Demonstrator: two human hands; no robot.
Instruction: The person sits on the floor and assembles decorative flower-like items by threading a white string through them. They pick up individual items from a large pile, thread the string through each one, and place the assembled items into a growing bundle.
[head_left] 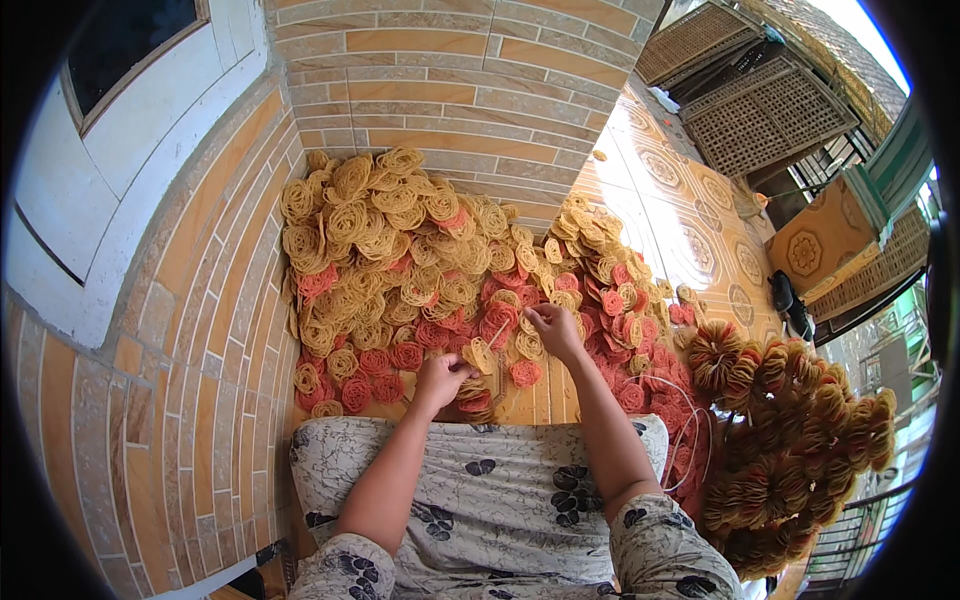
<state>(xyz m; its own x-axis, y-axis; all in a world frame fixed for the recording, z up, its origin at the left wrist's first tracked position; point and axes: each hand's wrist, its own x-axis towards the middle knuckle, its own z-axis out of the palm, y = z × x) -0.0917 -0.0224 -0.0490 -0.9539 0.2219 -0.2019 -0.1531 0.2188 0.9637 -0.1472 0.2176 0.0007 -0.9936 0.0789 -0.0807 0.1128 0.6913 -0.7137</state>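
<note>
In front of my lap, my left hand [442,381] is closed in a pinch at the edge of a yellow coiled cracker [478,356]. A thin pale strand [497,335] slants up from this cracker toward a red coiled cracker [499,321]. My right hand [557,330] is beside the red one, its thumb and fingers pressed together; what they grip is too small to make out. Just below my left fingers lies a short stack of red and yellow crackers [475,403], partly hidden by the hand.
A heap of loose yellow crackers [375,235], with red ones among them, leans against the tiled wall [430,90]. Bundles of stacked crackers [790,450] lie at my right, near a looped white cord [692,430]. Woven racks [770,110] stand at the far right.
</note>
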